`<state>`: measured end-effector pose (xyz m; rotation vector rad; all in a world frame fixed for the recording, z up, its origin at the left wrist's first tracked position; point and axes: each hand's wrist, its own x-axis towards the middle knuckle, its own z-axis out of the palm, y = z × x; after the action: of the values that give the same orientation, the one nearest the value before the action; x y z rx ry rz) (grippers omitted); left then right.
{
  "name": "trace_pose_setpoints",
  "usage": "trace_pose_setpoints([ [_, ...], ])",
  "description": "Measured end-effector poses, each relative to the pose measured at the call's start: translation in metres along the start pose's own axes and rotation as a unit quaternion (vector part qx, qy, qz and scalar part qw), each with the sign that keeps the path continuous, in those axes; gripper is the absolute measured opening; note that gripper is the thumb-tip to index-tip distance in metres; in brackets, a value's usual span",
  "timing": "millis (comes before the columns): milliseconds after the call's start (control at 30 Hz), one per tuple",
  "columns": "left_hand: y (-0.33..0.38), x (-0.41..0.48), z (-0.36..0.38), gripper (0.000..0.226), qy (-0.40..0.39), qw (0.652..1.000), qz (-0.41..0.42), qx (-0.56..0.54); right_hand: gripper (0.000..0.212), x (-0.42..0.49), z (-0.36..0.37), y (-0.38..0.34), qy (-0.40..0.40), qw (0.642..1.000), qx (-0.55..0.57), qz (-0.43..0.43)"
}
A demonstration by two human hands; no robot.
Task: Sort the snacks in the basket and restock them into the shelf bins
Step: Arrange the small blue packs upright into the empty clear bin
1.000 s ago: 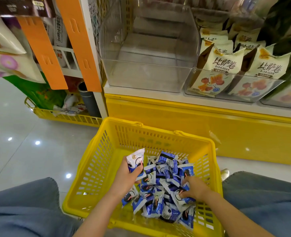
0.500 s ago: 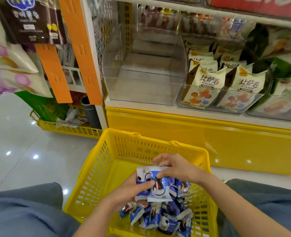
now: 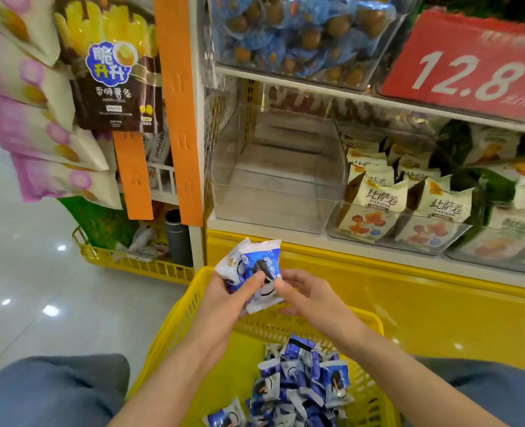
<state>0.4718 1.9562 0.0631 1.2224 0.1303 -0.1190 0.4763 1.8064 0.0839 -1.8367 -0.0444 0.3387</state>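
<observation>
- Head view, item 1: left hand (image 3: pixel 224 303), fingers wrapped round a small stack of blue-and-white foil snack packets (image 3: pixel 252 269). The stack is held upright above the near rim of the basket.
- Item 2: right hand (image 3: pixel 310 300), thumb on the front packet's right edge and fingers behind it, a light pinch. I judge it is steadying or squaring the stack, not carrying it.
- Item 3: yellow slotted plastic basket (image 3: pixel 174 328) on the floor between my operator's knees. A loose heap of matching packets (image 3: pixel 301 380) lies in its right half, below both hands.
- Item 4: clear rigid plastic shelf bin (image 3: pixel 273 180), straight ahead of the stack and above it, open at the top. Its long axis runs away from me into the shelf. I see no stock through its walls.
- Key relation: the bin lies up and forward of the left hand, which is the nearer one, and the front wall must be cleared before release.
- Item 5: neighbouring bin of cream roll packets (image 3: pixel 378 204), just right of the target and touching it. Drifting right would mix the stock.
- Item 6: yellow shelf base (image 3: pixel 409 303) between basket and bin.
- Room: generous inside the bin; the shelf board above limits the height of approach.
</observation>
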Motion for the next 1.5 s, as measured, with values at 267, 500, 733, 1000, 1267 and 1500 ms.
trace_pose_setpoints([
  [267, 0.05, 0.039, -0.016, 0.035, 0.048, 0.997, 0.045, 0.051, 0.014, 0.034, -0.014, -0.046, 0.048, 0.998, -0.004, -0.051],
  [500, 0.087, 0.083, -0.035, 0.032, 0.061, 0.993, 0.084, 0.057, 0.037, 0.137, -0.069, -0.088, 0.224, 0.959, -0.141, -0.101],
  [733, 0.099, 0.117, -0.046, 0.019, 0.085, 0.983, 0.133, 0.098, 0.041, 0.266, -0.079, -0.098, 0.215, 0.917, -0.322, -0.099],
  [1000, 0.102, 0.147, -0.058, 0.02, 0.046, 0.984, 0.15, 0.086, 0.035, 0.364, -0.06, -0.094, 0.146, 0.891, -0.421, -0.085],
  [1267, 0.103, 0.158, -0.075, 0.021, 0.053, 0.984, 0.149, 0.087, 0.04, 0.393, -0.055, -0.098, 0.147, 0.775, -0.6, -0.137],
  [1500, 0.108, 0.15, -0.075, 0.028, 0.05, 0.983, 0.15, 0.089, 0.046, 0.392, -0.046, -0.102, 0.151, 0.732, -0.65, -0.136],
])
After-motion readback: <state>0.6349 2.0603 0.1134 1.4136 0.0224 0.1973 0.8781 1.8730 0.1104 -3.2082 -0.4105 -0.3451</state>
